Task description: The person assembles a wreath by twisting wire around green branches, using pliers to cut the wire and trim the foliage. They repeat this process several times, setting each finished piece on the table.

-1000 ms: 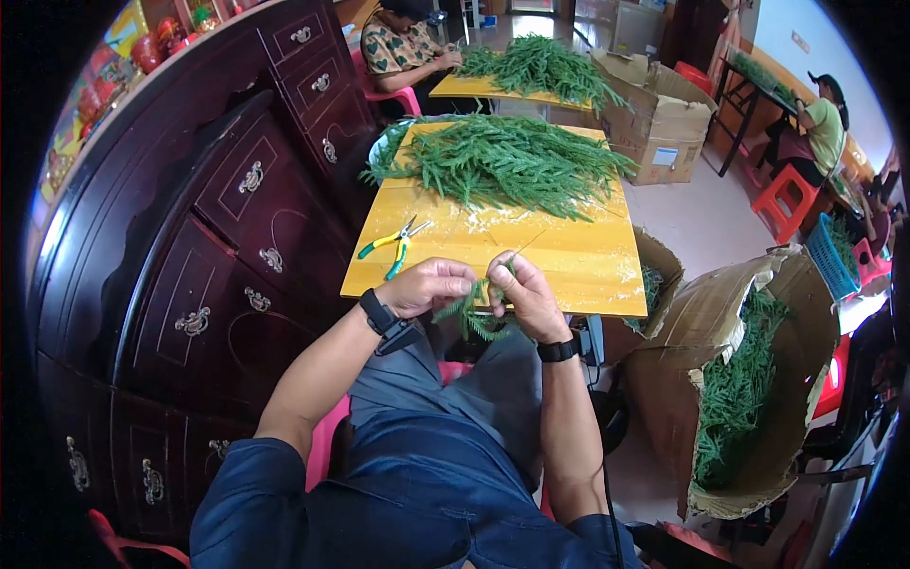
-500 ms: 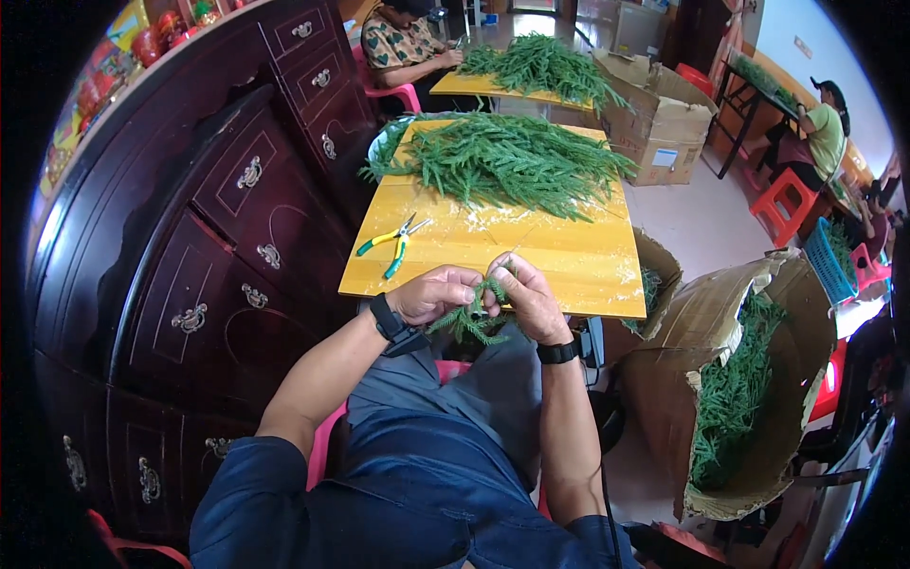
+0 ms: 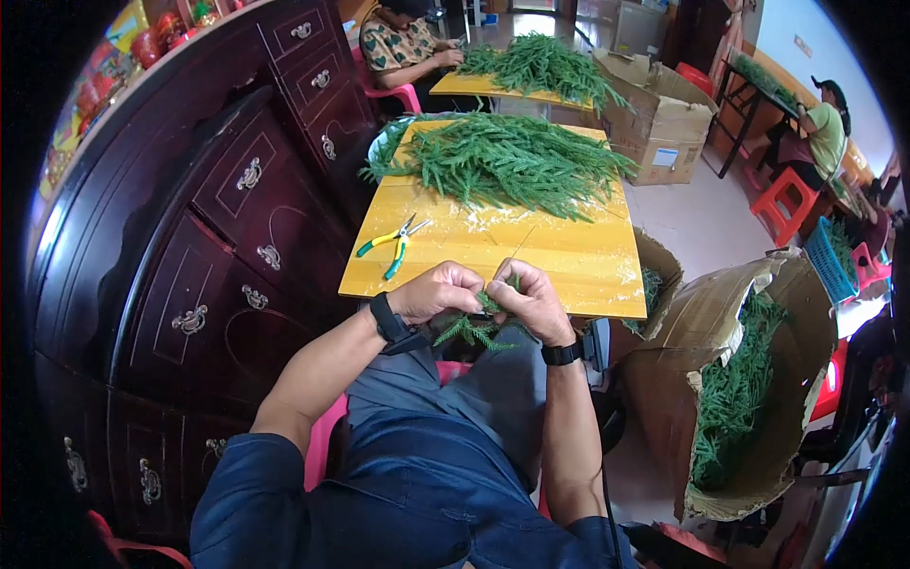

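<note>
Both hands meet at the near edge of the yellow table (image 3: 578, 270), over my lap. A small green artificial pine sprig (image 3: 471, 332) is pinched between them, its leafy tips hanging below the fingers. My left hand (image 3: 441, 292) grips it from the left with thumb and forefinger. On the other side, my right hand (image 3: 533, 305) is closed on the sprig's stem end; a thin wire or stem sticks up past its fingers. Yellow-and-green pliers (image 3: 393, 248) lie with jaws parted on the tabletop. Behind them spreads a heap of green pine branches (image 3: 517, 161).
A torn cardboard box (image 3: 664, 379) of greenery stands at my right, another carton (image 3: 664, 133) farther back. Dark wooden drawers (image 3: 218, 237) line the left side. A co-worker (image 3: 403, 47) sits at a far table; another person (image 3: 825, 128) works at the right.
My fingers have shifted on the sprig, the left hand closing into a tighter pinch. The thin wire at my right hand now points up and to the right.
</note>
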The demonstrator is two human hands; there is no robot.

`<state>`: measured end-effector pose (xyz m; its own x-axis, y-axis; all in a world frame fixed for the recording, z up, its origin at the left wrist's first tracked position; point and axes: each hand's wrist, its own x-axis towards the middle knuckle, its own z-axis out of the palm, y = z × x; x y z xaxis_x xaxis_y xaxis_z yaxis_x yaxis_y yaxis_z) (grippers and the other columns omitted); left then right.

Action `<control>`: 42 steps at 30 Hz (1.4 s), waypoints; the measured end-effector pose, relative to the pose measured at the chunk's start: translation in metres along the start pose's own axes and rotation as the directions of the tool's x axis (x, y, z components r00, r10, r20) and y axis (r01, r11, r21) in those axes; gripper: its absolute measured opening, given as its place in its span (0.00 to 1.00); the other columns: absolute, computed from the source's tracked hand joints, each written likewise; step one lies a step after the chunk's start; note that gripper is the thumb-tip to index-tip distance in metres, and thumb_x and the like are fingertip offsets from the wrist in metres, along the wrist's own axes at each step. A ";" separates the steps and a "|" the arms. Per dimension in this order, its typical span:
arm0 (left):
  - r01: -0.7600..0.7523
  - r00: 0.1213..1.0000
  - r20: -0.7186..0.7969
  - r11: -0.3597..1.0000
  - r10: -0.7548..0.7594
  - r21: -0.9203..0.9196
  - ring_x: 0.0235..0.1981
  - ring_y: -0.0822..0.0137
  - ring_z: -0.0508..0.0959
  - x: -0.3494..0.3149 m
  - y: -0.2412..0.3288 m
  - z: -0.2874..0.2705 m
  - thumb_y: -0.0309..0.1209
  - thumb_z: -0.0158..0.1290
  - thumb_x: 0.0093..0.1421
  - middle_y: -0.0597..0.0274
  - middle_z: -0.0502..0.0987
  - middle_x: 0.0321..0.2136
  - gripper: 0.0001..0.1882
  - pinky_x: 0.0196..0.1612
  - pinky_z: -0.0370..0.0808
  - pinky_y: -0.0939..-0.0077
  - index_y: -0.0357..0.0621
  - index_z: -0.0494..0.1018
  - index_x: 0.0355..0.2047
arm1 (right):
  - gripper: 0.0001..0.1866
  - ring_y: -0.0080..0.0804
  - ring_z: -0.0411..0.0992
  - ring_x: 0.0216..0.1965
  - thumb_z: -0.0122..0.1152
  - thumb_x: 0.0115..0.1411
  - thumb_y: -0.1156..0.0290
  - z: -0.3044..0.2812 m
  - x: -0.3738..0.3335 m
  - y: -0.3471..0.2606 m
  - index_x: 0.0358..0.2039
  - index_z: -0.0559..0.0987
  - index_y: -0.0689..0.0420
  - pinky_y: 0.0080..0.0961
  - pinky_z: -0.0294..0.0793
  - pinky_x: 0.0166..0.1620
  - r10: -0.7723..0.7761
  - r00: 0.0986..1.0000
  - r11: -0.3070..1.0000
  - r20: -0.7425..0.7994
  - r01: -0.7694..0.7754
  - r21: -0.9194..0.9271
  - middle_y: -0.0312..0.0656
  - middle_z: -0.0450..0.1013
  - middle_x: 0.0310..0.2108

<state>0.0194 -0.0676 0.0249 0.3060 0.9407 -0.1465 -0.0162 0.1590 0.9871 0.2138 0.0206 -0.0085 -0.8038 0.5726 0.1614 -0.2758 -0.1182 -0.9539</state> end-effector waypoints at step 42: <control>0.568 0.745 -0.619 0.250 0.248 0.784 0.48 0.47 0.76 -0.032 -0.040 -0.130 0.46 0.63 0.44 0.43 0.77 0.44 0.32 0.52 0.73 0.58 0.40 0.73 0.46 | 0.16 0.38 0.76 0.37 0.62 0.57 0.70 -0.108 0.007 0.049 0.43 0.75 0.66 0.32 0.75 0.41 -0.278 0.652 0.862 -0.705 -0.154 -0.482 0.50 0.76 0.36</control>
<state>-0.1137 -0.0648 -0.0185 -0.3655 0.9259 0.0958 0.9160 0.3395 0.2136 0.2516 0.1062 -0.0815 -0.0760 0.9785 0.1920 0.1404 0.2011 -0.9695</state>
